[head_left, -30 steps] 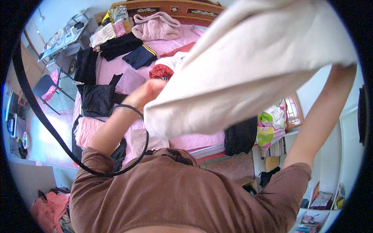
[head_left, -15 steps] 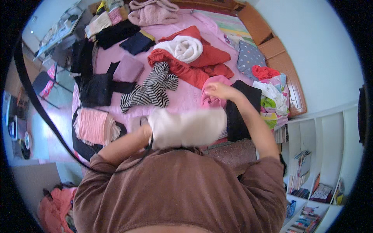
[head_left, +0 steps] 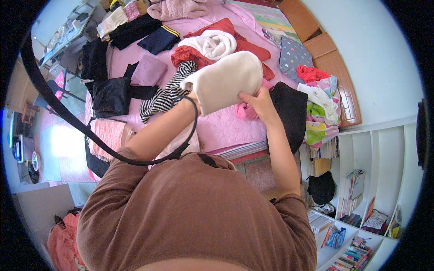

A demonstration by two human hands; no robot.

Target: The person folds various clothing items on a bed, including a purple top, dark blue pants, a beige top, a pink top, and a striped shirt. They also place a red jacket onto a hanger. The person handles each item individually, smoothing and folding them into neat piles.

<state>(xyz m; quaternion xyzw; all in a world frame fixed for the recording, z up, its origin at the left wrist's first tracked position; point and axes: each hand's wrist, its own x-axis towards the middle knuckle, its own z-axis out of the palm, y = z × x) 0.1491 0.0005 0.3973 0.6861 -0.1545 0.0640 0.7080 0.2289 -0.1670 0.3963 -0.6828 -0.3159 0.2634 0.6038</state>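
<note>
A folded cream garment is held up in front of me above the bed; its exact kind does not show. At its lower right edge my right hand pinches the cloth, thumb on top. My left hand reaches into or behind the left end of the fold and carries that side, with its fingers hidden by the cloth. Below and behind lie a black-and-white striped garment and a crumpled pink cloth. A black folded garment lies right of my right hand.
Clothes cover the pink bed: red cloth with a white roll, dark garments, a mauve folded piece and a peach stack. White shelves stand right. A black cable crosses my left arm.
Both hands and the cream garment have moved up and away from my body, over the bed. My right hand, apart from the garment before, now grips its edge.
</note>
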